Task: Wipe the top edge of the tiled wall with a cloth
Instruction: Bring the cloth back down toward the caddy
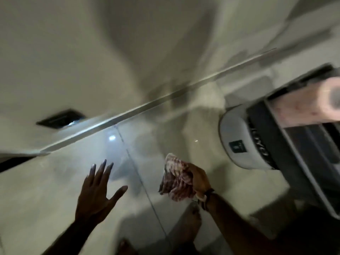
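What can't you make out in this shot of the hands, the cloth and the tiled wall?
All from the head view:
- Cloth: its pattern is smeared by motion blur, and the right hand covers part of it.
- Wall edge: too blurred to tell whether it is dirty or clean.
- Left hand: open, but blur hides whether it touches the tiles.
- Grey appliance: its label is unreadable.
- Paper roll: cut off by the right edge.
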